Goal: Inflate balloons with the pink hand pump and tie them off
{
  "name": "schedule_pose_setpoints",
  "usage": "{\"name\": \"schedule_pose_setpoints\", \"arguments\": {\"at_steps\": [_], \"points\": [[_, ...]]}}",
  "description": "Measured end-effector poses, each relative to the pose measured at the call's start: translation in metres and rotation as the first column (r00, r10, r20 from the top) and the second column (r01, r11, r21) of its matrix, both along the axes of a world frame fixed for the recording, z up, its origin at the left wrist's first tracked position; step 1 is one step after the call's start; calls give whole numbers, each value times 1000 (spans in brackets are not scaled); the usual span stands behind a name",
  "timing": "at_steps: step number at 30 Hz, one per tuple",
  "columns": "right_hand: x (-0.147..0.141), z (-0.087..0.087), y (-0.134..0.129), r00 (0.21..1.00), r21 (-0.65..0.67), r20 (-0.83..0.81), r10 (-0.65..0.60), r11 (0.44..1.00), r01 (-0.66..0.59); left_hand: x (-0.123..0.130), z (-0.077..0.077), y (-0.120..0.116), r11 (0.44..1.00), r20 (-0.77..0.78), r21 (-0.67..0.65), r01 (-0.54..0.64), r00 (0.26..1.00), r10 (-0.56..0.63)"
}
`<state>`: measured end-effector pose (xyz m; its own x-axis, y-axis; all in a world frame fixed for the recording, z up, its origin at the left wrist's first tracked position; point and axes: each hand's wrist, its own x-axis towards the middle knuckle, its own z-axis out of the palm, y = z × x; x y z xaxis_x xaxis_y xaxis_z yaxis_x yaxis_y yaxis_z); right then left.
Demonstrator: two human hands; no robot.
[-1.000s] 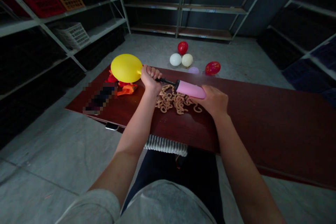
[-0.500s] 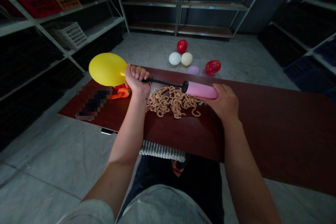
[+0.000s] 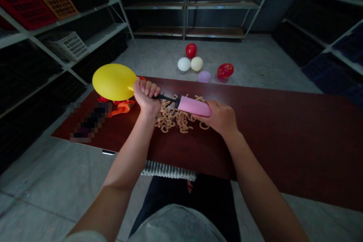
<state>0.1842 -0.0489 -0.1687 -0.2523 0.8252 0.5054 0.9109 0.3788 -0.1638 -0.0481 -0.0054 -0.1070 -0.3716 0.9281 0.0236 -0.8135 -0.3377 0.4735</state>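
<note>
My left hand (image 3: pixel 146 93) is closed around the black end of a balloon pump and the neck of an inflated yellow balloon (image 3: pixel 113 82), which sticks out to the left. The pump's nozzle is hidden in that fist. My right hand (image 3: pixel 222 117) wraps the far end of the pump's pink barrel (image 3: pixel 193 106). Between barrel and left fist, a short stretch of black rod (image 3: pixel 167 98) shows. Under the pump lies a heap of tan curly cord-like pieces (image 3: pixel 181 121) on the dark red tabletop (image 3: pixel 272 136).
Limp orange balloons (image 3: pixel 123 107) lie on the table's left, near a pixelated dark object (image 3: pixel 92 123). On the floor beyond are a red balloon (image 3: pixel 191 50), a white balloon (image 3: pixel 184 64) and others. Shelves (image 3: pixel 221 5) stand behind; a white basket (image 3: pixel 72 45) sits left.
My right hand has moved left with the pink barrel, so less of the black rod shows. My left hand still grips the balloon neck. The whole view has shifted slightly.
</note>
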Motion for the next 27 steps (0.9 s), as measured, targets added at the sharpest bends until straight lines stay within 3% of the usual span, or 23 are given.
{"name": "schedule_pose_setpoints", "arguments": {"at_steps": [7,16,27], "points": [[-14,-7,-2,999,-51,-48,12,999,-15,27,-11,-4,995,-27,-44,88,996,-89],[-10,-12,7,995,35,-76,59,998,-56,22,-16,2,996,6,-38,75,997,-75],[8,-11,7,999,138,50,0,990,-7,10,-11,5,997,76,-67,33,997,-28]]}}
